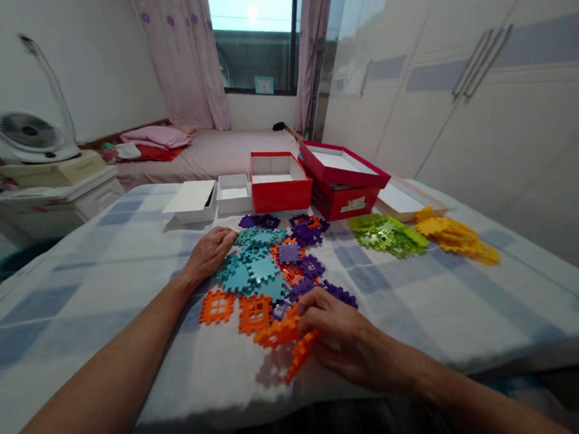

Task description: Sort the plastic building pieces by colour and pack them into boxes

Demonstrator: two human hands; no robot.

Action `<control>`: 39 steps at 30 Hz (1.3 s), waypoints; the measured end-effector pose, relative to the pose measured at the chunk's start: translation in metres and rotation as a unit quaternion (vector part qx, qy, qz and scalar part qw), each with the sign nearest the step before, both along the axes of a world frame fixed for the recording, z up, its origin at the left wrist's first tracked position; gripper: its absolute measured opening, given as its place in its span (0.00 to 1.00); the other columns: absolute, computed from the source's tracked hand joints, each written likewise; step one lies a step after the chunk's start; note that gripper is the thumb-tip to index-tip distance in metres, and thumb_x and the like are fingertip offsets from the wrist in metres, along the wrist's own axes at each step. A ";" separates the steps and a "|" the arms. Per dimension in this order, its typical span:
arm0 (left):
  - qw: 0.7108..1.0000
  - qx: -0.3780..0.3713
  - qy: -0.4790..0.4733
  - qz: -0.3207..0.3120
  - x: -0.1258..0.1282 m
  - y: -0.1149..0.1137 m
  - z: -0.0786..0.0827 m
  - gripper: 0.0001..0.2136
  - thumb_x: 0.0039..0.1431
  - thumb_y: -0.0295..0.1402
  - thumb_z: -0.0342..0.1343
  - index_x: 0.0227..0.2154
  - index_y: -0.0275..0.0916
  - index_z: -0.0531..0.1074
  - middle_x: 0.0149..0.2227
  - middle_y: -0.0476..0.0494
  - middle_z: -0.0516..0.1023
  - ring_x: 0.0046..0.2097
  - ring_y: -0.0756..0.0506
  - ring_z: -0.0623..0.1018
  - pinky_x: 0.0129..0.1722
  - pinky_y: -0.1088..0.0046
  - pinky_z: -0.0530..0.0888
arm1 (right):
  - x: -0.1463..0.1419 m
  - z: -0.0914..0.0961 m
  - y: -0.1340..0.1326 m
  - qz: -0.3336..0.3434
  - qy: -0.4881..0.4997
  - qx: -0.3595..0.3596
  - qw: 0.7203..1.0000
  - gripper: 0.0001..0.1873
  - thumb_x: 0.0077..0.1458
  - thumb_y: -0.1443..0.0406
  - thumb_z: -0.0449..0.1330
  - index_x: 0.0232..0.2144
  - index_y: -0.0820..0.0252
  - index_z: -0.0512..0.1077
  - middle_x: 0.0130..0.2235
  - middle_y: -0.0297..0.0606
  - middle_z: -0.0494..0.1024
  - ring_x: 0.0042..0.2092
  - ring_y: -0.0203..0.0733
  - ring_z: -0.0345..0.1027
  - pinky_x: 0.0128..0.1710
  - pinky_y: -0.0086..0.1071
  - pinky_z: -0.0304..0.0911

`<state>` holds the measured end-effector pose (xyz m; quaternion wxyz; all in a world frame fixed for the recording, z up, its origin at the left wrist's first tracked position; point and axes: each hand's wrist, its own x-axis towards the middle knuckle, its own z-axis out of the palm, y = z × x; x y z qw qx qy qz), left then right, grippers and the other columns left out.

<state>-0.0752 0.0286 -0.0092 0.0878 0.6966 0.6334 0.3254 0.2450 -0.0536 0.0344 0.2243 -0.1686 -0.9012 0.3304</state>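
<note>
My right hand [336, 334] is closed on orange interlocking building tiles [303, 353], lifted at a tilt near the table's front edge. My left hand [211, 251] lies with its fingers stretched out against the left edge of a heap of teal tiles [254, 273]; its fingertips are partly hidden. Two flat orange window tiles, one at the left [216, 307] and one beside it [255, 313], lie in front of the teal heap. Purple tiles [312, 266] mixed with orange ones spread along the heap's right side.
Green tiles [388, 234] and yellow tiles [456, 236] lie in piles at the right. Along the back stand a red box [282, 196], a stacked red box with its lid [348, 202], a small white box [234, 201] and a white lidded box [194, 214].
</note>
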 end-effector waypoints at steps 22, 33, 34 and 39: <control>1.000 0.000 0.027 0.000 -0.001 0.000 -0.001 0.24 0.61 0.45 0.36 0.37 0.33 0.74 0.42 0.38 0.75 0.46 0.43 0.73 0.50 0.67 0.68 | 0.115 -0.026 -0.021 -0.422 0.057 0.325 0.844 0.13 0.54 0.70 0.54 0.42 0.55 0.68 0.38 0.40 0.74 0.42 0.43 0.69 0.43 0.37 0.64; 0.999 -0.026 0.027 0.001 -0.002 -0.001 0.001 0.25 0.60 0.46 0.37 0.41 0.33 0.73 0.45 0.38 0.74 0.48 0.43 0.72 0.52 0.66 0.67 | 0.050 -0.146 -0.096 -0.116 -0.300 0.049 0.946 0.33 0.49 0.54 0.62 0.57 0.56 0.64 0.58 0.43 0.65 0.59 0.53 0.54 0.60 0.44 0.47; 0.999 -0.030 0.025 0.003 -0.002 -0.002 0.002 0.25 0.60 0.46 0.37 0.41 0.33 0.73 0.46 0.37 0.74 0.48 0.43 0.72 0.53 0.66 0.66 | 0.049 -0.153 -0.098 -0.110 -0.299 0.058 0.946 0.28 0.52 0.55 0.60 0.54 0.57 0.66 0.55 0.44 0.68 0.57 0.52 0.57 0.60 0.44 0.48; 0.998 -0.059 0.024 0.021 0.000 -0.003 0.005 0.26 0.58 0.46 0.37 0.43 0.32 0.72 0.48 0.37 0.73 0.50 0.43 0.72 0.54 0.66 0.65 | 0.045 -0.169 -0.110 -0.160 -0.283 0.029 0.945 0.13 0.53 0.63 0.59 0.42 0.55 0.73 0.43 0.40 0.76 0.43 0.44 0.69 0.42 0.32 0.65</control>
